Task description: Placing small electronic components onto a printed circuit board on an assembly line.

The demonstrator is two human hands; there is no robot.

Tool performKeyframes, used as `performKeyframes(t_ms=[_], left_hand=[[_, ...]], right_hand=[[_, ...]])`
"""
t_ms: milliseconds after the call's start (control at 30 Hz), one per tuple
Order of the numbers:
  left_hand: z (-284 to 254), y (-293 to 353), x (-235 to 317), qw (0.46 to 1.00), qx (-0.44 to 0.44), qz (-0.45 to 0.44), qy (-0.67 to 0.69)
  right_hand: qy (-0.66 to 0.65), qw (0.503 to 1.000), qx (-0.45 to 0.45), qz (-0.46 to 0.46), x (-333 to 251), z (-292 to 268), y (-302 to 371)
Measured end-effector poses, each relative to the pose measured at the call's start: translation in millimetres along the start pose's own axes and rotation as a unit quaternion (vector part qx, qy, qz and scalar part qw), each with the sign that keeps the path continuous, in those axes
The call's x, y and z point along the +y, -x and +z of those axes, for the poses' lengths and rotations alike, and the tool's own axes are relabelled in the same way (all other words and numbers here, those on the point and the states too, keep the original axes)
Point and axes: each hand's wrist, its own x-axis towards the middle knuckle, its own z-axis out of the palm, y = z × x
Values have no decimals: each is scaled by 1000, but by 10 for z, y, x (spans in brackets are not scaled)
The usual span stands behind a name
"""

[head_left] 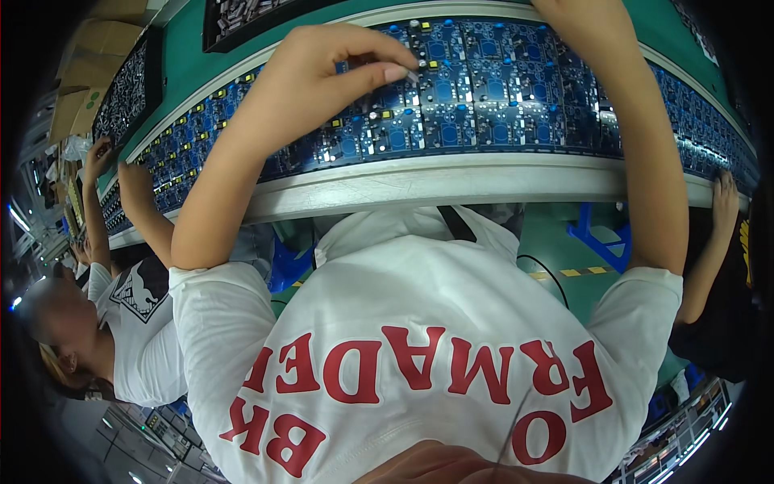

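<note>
My left hand (326,77) reaches over a long row of blue circuit boards (500,125). Its thumb and forefinger are pinched on a small silvery electronic component (413,77), just above the boards. Small yellow parts (434,64) and white parts stand on the boards near those fingertips. At the top edge of the view is my right hand (576,24), past the far side of the boards. The picture's edge cuts off its fingers, so what it touches or holds is hidden.
A pale metal rail (435,184) runs along the boards' near side. Beyond them, a black tray (242,22) of small parts sits on the green bench, with another dark tray (129,85) farther left. Co-workers' arms (143,202) reach in at left and right.
</note>
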Motion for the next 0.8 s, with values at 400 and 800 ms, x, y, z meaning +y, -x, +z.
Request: performKeyframes(t_ms=[400, 800], left_hand=[[331, 104, 90, 979, 17, 103, -173], [433, 134, 70, 972, 60, 114, -198]], right_hand=[[71, 997, -1, -21, 211, 115, -76], [67, 998, -2, -9, 205, 136, -44]])
